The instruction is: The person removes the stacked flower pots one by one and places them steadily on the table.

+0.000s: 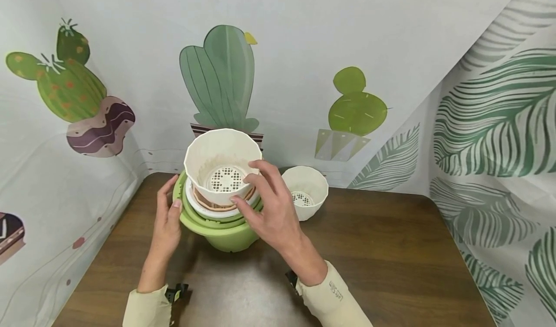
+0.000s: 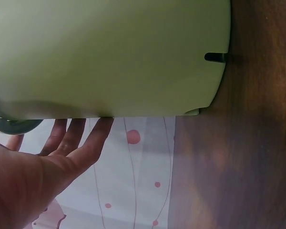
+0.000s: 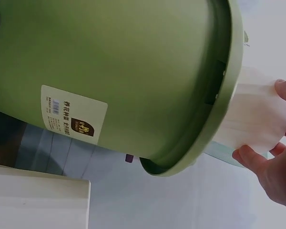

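Note:
In the head view, my right hand (image 1: 273, 211) pinches the near right rim of a white plastic flower pot (image 1: 208, 150) with a perforated base. Its fingers reach inside and the thumb stays outside. That pot sits tilted in the top of a nested stack, with peach and white rims beneath it. A large green flower pot (image 1: 230, 239) is outermost. Against its left side rests my left hand (image 1: 167, 220), and the left wrist view shows extended fingers (image 2: 97, 138) touching the outer wall. A paper label (image 3: 74, 114) is on the green pot. The lower parts of the inner pots are hidden.
A second white pot (image 1: 310, 189) with a perforated base stands on the brown wooden table (image 1: 373, 259), just right of the stack. Behind the table hangs a white cloth (image 1: 295, 37) printed with cacti and leaves.

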`<state>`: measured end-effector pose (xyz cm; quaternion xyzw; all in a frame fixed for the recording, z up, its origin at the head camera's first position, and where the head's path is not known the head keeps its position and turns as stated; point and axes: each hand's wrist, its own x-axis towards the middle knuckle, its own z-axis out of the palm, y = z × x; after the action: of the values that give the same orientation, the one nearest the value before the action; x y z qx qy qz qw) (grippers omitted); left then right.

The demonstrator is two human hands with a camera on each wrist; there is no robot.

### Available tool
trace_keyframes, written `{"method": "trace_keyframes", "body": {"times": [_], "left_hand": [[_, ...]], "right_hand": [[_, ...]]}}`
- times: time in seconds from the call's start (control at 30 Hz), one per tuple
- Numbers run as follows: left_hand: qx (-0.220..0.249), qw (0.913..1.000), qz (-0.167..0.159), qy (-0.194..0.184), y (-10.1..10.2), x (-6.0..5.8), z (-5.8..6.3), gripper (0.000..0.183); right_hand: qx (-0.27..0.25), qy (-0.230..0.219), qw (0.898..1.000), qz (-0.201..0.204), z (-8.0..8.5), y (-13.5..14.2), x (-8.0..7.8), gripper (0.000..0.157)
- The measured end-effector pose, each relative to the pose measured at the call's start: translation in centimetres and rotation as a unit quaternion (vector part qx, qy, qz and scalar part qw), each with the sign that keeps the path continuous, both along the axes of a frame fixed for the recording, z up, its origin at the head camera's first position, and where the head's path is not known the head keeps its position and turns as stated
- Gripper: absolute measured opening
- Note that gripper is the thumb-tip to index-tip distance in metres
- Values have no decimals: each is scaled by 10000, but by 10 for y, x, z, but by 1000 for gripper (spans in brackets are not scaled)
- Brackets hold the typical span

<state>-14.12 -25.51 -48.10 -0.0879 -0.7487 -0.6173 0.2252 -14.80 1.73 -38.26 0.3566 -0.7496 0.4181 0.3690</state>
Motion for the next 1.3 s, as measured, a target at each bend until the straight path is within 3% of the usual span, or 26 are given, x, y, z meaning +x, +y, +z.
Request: {"method": "trace_keyframes", "body": {"times": [0.53,0.77,1.3], "left_hand": [[84,9998,-110,108,1,-1,0,55],[113,9999,-89,-25,-1,0,0,54],[101,9999,-74,-28,0,-1,0,54]], "right_hand": [[-480,439,9978,90,16,6,13,35],[-645,603,9959,171,20,9,17,32],[-793,745,9939,-178,26,24,31,31]]}}
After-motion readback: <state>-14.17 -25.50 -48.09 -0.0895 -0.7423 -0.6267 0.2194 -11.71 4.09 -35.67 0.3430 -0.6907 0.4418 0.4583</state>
